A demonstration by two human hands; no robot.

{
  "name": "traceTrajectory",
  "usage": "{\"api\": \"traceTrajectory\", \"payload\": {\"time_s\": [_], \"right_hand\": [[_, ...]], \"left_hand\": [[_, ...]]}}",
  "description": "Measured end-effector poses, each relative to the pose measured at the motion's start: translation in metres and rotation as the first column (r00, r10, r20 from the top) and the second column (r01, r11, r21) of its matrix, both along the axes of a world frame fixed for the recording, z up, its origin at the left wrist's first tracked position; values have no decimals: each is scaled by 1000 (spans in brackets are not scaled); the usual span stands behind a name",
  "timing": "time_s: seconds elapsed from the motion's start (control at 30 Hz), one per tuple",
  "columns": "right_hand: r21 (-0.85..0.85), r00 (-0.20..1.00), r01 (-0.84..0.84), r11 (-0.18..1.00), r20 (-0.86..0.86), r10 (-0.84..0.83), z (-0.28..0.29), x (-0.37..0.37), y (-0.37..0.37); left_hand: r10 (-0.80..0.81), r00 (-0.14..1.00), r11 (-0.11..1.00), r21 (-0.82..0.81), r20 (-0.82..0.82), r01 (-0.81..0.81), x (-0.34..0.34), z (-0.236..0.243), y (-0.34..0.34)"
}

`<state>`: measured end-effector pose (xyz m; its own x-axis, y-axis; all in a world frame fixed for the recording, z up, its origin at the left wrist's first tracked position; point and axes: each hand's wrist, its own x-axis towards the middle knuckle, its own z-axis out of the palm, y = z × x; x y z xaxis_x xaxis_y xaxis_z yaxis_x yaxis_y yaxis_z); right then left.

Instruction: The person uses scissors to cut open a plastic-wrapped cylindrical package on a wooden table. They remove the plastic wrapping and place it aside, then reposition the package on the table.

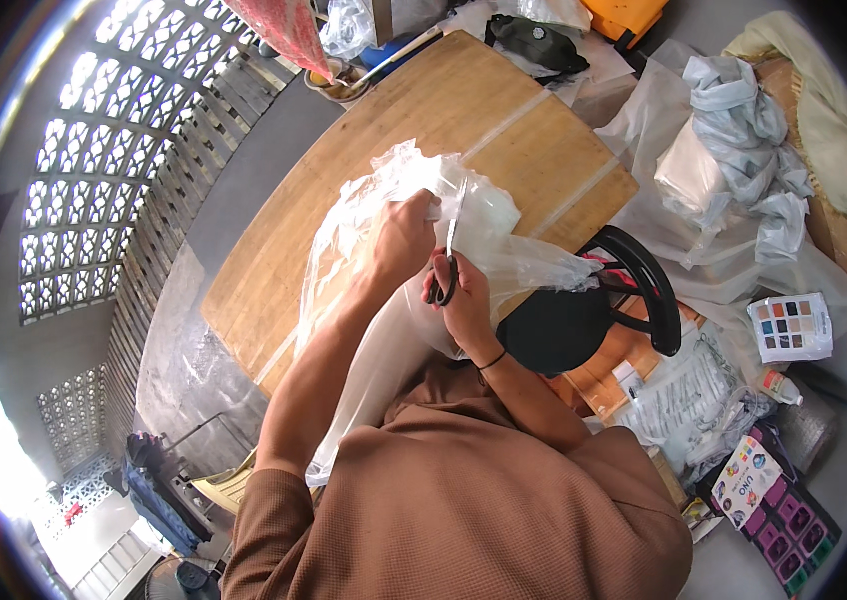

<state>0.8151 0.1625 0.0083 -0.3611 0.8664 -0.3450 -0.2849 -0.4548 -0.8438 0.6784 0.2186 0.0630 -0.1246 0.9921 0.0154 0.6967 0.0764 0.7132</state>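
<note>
Clear plastic sheeting [488, 210] lies bunched over the wooden table and drapes down across my lap. My left hand [405, 240] is closed on a gathered part of it, near the middle of the table. Just to the right, my right hand [465, 305] grips a pair of scissors [454, 222] by their black handles. The metal blades point away from me, close beside my left fingers and over the plastic. Whether the blades are apart or together is hard to make out. A dark band circles my right wrist.
The wooden table [343, 165] spreads out in front. A black chair [558, 330] stands at its right edge. Farther right lie crumpled grey cloth [733, 105], a white package with coloured squares [791, 328] and plastic bags [683, 400]. A lattice wall [93, 150] rises at left.
</note>
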Motion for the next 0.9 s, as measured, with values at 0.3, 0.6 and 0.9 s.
{"api": "traceTrajectory", "payload": {"time_s": [0.3, 0.6, 0.9], "right_hand": [[45, 965, 97, 994, -249, -83, 3, 22, 19], [-111, 964, -152, 982, -238, 122, 5, 22, 28], [-195, 982, -1, 981, -187, -36, 2, 13, 52]], "left_hand": [[270, 956, 962, -8, 111, -271, -32, -8, 7], [445, 670, 894, -342, 594, -291, -38, -13, 11], [392, 708, 916, -323, 587, -239, -30, -22, 2]]}}
